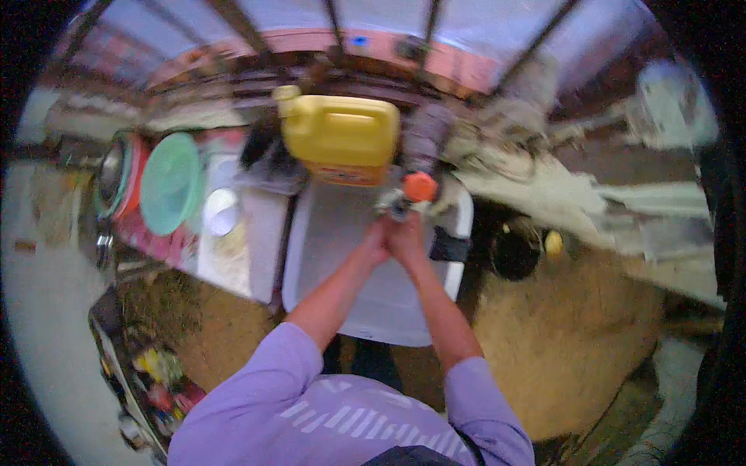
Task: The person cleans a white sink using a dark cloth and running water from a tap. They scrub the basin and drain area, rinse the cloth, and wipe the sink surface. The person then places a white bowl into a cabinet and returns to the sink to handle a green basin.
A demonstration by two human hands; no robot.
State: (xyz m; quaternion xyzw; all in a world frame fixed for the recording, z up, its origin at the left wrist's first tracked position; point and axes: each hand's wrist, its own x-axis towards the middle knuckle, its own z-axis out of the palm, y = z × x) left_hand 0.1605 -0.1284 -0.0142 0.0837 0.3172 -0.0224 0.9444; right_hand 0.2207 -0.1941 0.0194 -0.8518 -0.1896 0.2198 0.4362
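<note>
My left hand (379, 237) and my right hand (405, 236) are close together over a white and grey sink-like basin (332, 274). Blur hides what the fingers are doing. A small grey metallic object (399, 208) shows at the fingertips, and I cannot tell whether either hand grips it. Just beyond my right hand is a round orange cap or knob (421, 186). A yellow plastic jerrycan (341, 137) stands at the basin's far edge, its capped spout to the left. On the basin's right rim lies a dark patch or cloth (450, 243).
To the left, a green plastic basin (171, 183) leans on its side near a white bowl (221, 211) on a table. A dark round pot or bucket (516, 253) is at right, with a small yellow object (553, 243) beside it. Barred windows (384, 17) lie ahead.
</note>
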